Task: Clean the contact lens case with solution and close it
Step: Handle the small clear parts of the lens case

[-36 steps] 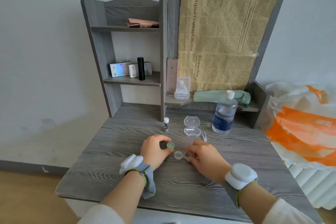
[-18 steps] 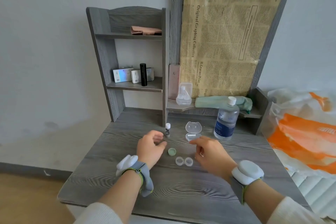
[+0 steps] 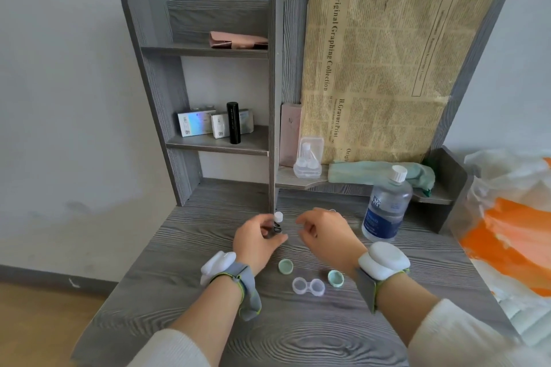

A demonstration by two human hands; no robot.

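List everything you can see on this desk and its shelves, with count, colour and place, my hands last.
lens case: 1, clear, open, desk front
caps: 2, green, beside the case
small bottle: 1, white cap, in left hand
solution bottle: 1, clear and blue, desk right
cloth: 1, green, low shelf
clear kit: 1, low shelf
boxes: 2, white, middle shelf
tube: 1, black, middle shelf
pouch: 1, pink, top shelf
newspaper: 1, yellowed, back panel
left hand: gripping small bottle
right hand: empty, open
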